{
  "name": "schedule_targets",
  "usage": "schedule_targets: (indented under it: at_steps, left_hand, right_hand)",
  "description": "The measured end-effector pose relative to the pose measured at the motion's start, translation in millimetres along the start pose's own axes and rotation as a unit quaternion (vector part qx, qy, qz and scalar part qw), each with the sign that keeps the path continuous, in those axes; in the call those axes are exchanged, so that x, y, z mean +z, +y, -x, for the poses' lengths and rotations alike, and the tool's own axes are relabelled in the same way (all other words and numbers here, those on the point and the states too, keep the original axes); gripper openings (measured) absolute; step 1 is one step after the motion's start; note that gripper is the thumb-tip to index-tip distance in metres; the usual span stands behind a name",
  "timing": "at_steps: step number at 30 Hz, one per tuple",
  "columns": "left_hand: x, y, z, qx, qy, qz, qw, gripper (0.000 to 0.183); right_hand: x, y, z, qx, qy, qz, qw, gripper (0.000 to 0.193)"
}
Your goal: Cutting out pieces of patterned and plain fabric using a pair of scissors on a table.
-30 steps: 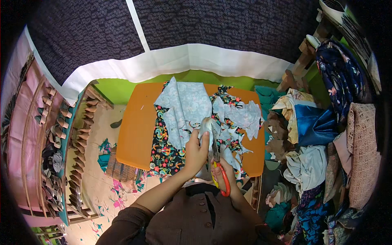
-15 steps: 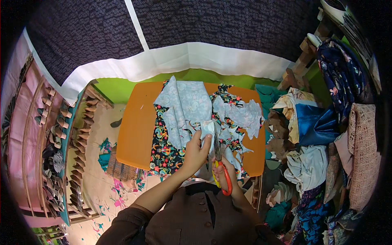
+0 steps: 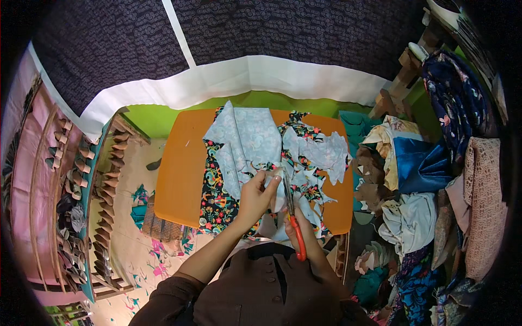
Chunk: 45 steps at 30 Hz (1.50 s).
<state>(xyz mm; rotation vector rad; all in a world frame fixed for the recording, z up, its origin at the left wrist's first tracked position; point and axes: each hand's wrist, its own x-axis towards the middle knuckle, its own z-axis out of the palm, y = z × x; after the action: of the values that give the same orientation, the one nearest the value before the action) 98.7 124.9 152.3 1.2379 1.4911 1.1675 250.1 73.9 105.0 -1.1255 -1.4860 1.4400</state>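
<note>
My right hand (image 3: 302, 228) is wrapped round the red handle of a pair of scissors (image 3: 290, 198), whose blades point away from me. Between thumb and fingers my left hand (image 3: 258, 196) pinches a small pale fabric piece (image 3: 278, 200) right beside the blades. Whether the blades are biting into cloth, I cannot tell. Beyond my hands lies a large floral fabric (image 3: 253, 130), dark and flowered on one face, pale on the other, partly folded over. Ragged cut scraps (image 3: 321, 149) of the same cloth lie to the right.
An orange table (image 3: 179, 168) carries the cloth. On the left stands a rack (image 3: 106, 206) with rows of shoe-shaped pieces. Coloured scraps (image 3: 157, 247) litter the floor. Heaped fabrics, including a blue satin one (image 3: 418, 165), fill the right side. A dark patterned curtain (image 3: 283, 38) hangs behind.
The scissor blades look closer together and the yellow handle part is now hidden. The pale piece in my left hand has turned and dropped slightly toward me.
</note>
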Motion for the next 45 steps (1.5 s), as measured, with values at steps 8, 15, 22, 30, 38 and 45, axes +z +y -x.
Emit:
schedule_targets:
  at_steps: [8, 15, 22, 30, 38, 45]
  left_hand:
    - [-3.4, -14.1, -0.6, -0.011, -0.014, -0.02, 1.0, 0.023]
    - [-10.7, -33.9, -7.5, -0.019, -0.024, -0.007, 1.0, 0.021]
    - [-11.8, -7.4, -6.4, -0.013, -0.101, -0.06, 0.993, 0.035]
    - [-16.2, -6.5, -10.7, -0.06, -0.13, -0.038, 0.989, 0.031]
    - [-13.0, -18.2, -14.0, -0.021, -0.08, 0.048, 0.995, 0.027]
    - [-4.2, -13.7, -8.2, -0.007, -0.1, 0.024, 0.995, 0.021]
  right_hand:
    - [-2.1, -10.1, -0.4, -0.005, 0.001, 0.03, 1.0, 0.044]
    - [-4.6, -13.3, 1.4, 0.014, -0.018, 0.055, 0.998, 0.043]
    - [-6.8, 12.3, 1.3, 0.006, -0.051, -0.032, 0.998, 0.056]
    - [-10.5, -0.9, 2.2, 0.055, -0.03, -0.047, 0.997, 0.044]
    - [-11.1, 2.7, 2.4, 0.056, -0.028, -0.026, 0.998, 0.044]
    - [-10.6, 17.7, 0.1, 0.059, -0.094, -0.1, 0.989, 0.063]
